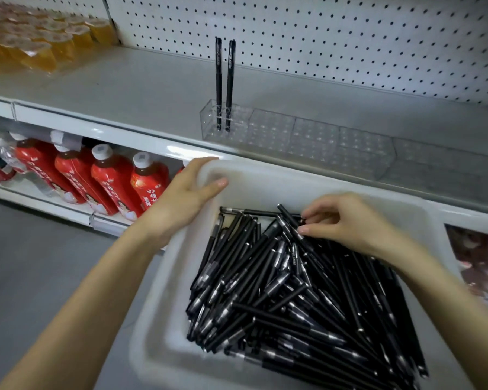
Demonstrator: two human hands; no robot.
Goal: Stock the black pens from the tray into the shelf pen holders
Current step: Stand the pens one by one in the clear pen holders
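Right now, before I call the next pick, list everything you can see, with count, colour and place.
standing pens: two, black, upright in the leftmost holder
pen holders: at least four, clear, in a row along the shelf front
shelf: one, grey, upper level
pegboard: one, white, behind the shelf
tray: one, white, in front of the shelf edge
tray pens: many, black, heaped in the tray
bottles: at least four, red, lower shelf, left
cups: many, orange, far left of the shelf
left hand: grips the tray's far-left corner
right hand: pinches one of the tray pens
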